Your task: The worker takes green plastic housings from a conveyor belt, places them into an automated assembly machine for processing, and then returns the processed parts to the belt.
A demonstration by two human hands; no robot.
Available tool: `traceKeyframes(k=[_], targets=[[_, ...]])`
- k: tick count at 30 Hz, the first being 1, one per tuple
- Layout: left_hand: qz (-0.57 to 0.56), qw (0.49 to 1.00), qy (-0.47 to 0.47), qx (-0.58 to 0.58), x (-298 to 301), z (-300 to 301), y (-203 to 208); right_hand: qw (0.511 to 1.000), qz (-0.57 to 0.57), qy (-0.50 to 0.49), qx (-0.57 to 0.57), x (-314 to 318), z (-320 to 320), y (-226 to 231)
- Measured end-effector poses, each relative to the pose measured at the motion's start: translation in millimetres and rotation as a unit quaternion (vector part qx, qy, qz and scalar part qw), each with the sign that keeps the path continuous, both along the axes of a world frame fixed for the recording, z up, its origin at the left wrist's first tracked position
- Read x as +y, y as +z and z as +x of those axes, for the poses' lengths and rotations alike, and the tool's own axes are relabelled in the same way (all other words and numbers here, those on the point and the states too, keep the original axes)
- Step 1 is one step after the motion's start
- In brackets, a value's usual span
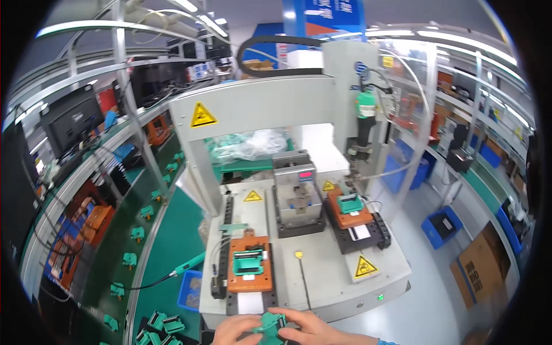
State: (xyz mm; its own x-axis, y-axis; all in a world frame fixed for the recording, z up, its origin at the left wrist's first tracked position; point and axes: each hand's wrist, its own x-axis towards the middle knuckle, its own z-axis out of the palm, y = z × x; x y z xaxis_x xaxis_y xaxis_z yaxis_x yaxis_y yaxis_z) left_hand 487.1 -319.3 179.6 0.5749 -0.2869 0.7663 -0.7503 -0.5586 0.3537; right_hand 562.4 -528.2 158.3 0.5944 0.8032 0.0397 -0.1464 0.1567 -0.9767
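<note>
At the lower edge, a green plastic housing (269,330) is held between my two hands. My left hand (237,330) grips its left side, and my right hand (306,326) has fingers and thumb on its right side. Just beyond them is the left orange fixture (234,280) of a grey bench machine, with another green housing (248,263) seated in it. The right orange fixture (340,220) carries a similar green housing (350,203), under the green-and-black screwdriver head (365,112).
Several loose green housings (172,324) lie at lower left, beside a conveyor (138,276) carrying more. A blue bin (190,291) of small parts and a corded green screwdriver (190,263) sit left of the machine. A cardboard box (480,267) stands on the floor at right.
</note>
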Motion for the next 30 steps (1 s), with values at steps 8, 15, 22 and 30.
traceKeyframes(k=[8,15,22,30], targets=[[0.055,0.996,-0.067,-0.013,-70.6,45.7,11.1,0.979,0.111,-0.170,-0.010,-61.7,16.4,-47.4],[0.044,0.996,-0.072,0.005,-106.1,66.1,4.9,0.939,0.170,-0.287,-0.088,-102.6,31.7,-64.5],[-0.024,0.994,-0.062,0.086,-128.7,86.3,4.4,0.886,0.172,-0.411,-0.127,-169.7,56.6,-44.1],[0.000,0.990,-0.030,0.137,-146.9,121.2,-19.2,0.835,0.114,-0.520,-0.142,-201.4,55.5,-42.0]])
